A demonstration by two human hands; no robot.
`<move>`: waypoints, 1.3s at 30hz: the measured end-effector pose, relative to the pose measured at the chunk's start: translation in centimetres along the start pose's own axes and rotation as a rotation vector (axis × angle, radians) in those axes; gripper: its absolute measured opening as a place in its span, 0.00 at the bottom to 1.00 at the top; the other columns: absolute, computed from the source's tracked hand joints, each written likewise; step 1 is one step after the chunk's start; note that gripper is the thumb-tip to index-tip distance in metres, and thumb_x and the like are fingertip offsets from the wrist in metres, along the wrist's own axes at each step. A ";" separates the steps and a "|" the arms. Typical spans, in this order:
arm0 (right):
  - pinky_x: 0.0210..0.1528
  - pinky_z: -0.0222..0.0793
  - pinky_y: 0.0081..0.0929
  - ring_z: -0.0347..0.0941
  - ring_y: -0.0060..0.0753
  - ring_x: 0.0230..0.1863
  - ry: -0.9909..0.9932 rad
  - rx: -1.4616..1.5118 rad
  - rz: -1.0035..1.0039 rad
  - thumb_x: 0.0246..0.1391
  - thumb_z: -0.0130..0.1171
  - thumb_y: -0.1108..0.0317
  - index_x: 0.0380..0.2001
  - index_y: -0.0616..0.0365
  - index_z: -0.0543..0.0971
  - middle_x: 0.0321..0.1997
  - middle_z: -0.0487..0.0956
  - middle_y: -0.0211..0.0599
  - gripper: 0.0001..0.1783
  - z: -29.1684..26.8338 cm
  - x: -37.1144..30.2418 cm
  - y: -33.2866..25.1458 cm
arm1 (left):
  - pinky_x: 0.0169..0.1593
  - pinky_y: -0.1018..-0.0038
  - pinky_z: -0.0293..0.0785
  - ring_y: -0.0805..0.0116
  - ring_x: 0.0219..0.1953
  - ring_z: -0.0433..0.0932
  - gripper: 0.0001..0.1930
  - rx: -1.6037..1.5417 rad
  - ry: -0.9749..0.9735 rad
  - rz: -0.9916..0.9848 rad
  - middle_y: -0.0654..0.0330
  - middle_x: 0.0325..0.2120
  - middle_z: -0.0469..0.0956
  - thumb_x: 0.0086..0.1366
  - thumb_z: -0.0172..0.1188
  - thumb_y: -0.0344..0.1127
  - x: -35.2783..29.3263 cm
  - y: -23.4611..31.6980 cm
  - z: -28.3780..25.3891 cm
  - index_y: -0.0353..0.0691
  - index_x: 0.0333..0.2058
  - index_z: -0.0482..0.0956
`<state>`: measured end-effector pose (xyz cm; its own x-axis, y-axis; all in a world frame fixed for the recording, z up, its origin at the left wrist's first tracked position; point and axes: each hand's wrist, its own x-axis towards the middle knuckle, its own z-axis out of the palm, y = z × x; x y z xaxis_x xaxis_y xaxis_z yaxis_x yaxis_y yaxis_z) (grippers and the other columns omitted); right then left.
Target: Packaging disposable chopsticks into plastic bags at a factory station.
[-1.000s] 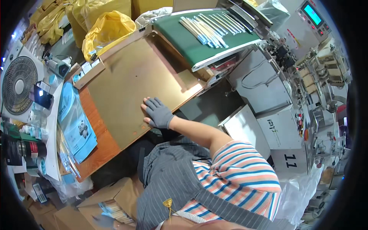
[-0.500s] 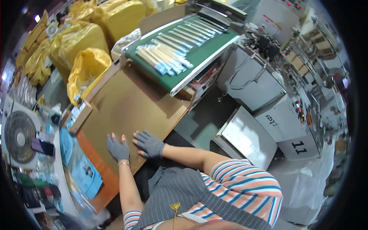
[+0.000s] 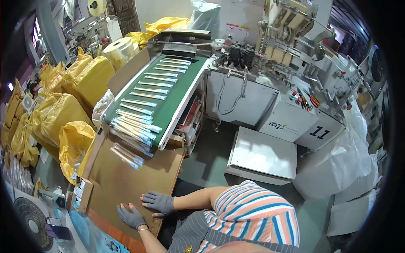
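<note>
My left hand (image 3: 131, 216), in a grey fingerless-tip glove, lies flat on the brown table (image 3: 114, 185) with its fingers spread. To its right, my right hand (image 3: 158, 202) rests palm down in a matching glove, fingers stretched out. Neither holds anything. Beyond them, a few wrapped chopsticks (image 3: 126, 157) lie on the table's far part, just below the end of a green conveyor belt (image 3: 158, 105). More wrapped chopsticks (image 3: 134, 126), pale with blue ends, are heaped at the belt's near end. Others lie in a spaced row farther up it.
An open yellow bag (image 3: 76, 143) stands left of the table, with full yellow bags (image 3: 86, 82) behind. A fan (image 3: 31, 223) is at the lower left. A white low box (image 3: 265, 154) and machine cabinets (image 3: 244, 99) stand right. Pliers and other hand tools (image 3: 304, 100) lie on one cabinet.
The view has swung up and to the right. Several wrapped chopsticks have come off the belt's end onto the table. Both hands stay flat on the tabletop.
</note>
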<state>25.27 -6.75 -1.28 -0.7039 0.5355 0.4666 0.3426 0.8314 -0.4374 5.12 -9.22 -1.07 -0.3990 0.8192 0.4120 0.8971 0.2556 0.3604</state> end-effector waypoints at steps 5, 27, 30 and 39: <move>0.66 0.46 0.51 0.54 0.57 0.66 0.009 -0.010 -0.015 0.48 0.54 0.46 0.55 0.64 0.65 0.64 0.60 0.58 0.38 0.1 0.0 0.4 | 0.61 0.59 0.57 0.47 0.59 0.62 0.23 -0.024 -0.010 -0.012 0.43 0.55 0.66 0.62 0.55 0.42 0.3 0.6 -0.2 0.32 0.50 0.71; 0.64 0.48 0.53 0.58 0.59 0.62 0.094 -0.054 -0.071 0.49 0.47 0.39 0.51 0.64 0.68 0.59 0.64 0.59 0.38 0.6 0.1 0.7 | 0.61 0.61 0.59 0.47 0.59 0.64 0.21 -0.043 0.013 0.000 0.42 0.56 0.66 0.61 0.56 0.41 0.2 -0.2 0.4 0.32 0.49 0.73; 0.64 0.48 0.53 0.58 0.59 0.62 0.094 -0.052 -0.071 0.49 0.48 0.40 0.51 0.64 0.68 0.59 0.64 0.58 0.38 0.6 0.2 0.5 | 0.62 0.61 0.59 0.47 0.59 0.64 0.21 -0.047 0.023 0.001 0.42 0.56 0.66 0.61 0.56 0.41 0.2 -0.7 0.7 0.32 0.49 0.73; 0.64 0.48 0.51 0.57 0.58 0.63 0.048 -0.048 -0.044 0.49 0.51 0.42 0.53 0.63 0.67 0.61 0.63 0.57 0.38 0.0 0.2 0.4 | 0.61 0.59 0.57 0.48 0.59 0.63 0.22 -0.048 0.011 -0.002 0.44 0.55 0.67 0.61 0.55 0.43 0.2 -0.4 0.6 0.32 0.49 0.73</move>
<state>25.33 -6.29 -1.36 -0.6886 0.5041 0.5213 0.3427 0.8598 -0.3787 4.78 -8.85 -1.63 -0.4029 0.8130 0.4204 0.8864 0.2322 0.4005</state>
